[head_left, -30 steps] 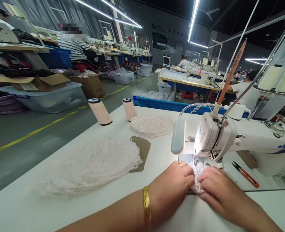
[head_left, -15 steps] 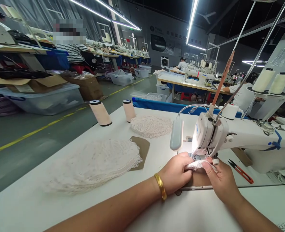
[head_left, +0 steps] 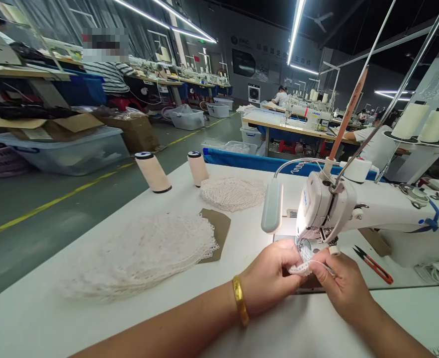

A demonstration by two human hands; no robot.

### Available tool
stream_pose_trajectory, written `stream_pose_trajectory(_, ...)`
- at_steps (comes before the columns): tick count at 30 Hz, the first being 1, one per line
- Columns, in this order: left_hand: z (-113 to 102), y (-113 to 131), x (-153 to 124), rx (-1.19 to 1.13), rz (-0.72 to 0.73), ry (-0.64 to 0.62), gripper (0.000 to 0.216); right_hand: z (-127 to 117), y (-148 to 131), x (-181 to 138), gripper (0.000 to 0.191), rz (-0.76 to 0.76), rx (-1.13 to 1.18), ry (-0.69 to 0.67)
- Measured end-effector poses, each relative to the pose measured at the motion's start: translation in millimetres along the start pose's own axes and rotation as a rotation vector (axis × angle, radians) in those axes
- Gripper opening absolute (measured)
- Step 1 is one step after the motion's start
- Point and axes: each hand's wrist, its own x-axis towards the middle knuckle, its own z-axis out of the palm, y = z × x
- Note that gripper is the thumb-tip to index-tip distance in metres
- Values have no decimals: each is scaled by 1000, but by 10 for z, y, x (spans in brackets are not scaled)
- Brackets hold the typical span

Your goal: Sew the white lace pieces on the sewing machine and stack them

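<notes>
A small piece of white lace fabric is pinched between my two hands, just in front of the needle area of a white sewing machine. My left hand, with a gold bangle at the wrist, is closed on the lace's left part. On its right edge, my right hand grips with thumb and fingers. Part of the lace runs up toward the presser foot, which is partly hidden. A large fanned stack of lace pieces lies left of my hands, overlapping a brown card.
Behind the large stack is a smaller lace pile. Two cream thread cones stand at the table's far left edge. Red-handled thread snips lie right of my right hand. A grey lamp hangs beside the machine head. Co-workers sit at other machines.
My left hand has shifted slightly down and toward me, and the lace is turned, with more of it showing between the hands and the presser foot. Both hands still hold it.
</notes>
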Motion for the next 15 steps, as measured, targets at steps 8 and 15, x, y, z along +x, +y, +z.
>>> stream_pose_trajectory(8, 98, -95, -252, 370, 351, 33, 20, -95, -26, -29, 42, -278, -216, -272)
stream_pose_trajectory(15, 102, -106, -213, 423, 362, 74, 21, -49, 29, -19, 42, -273, -247, -212)
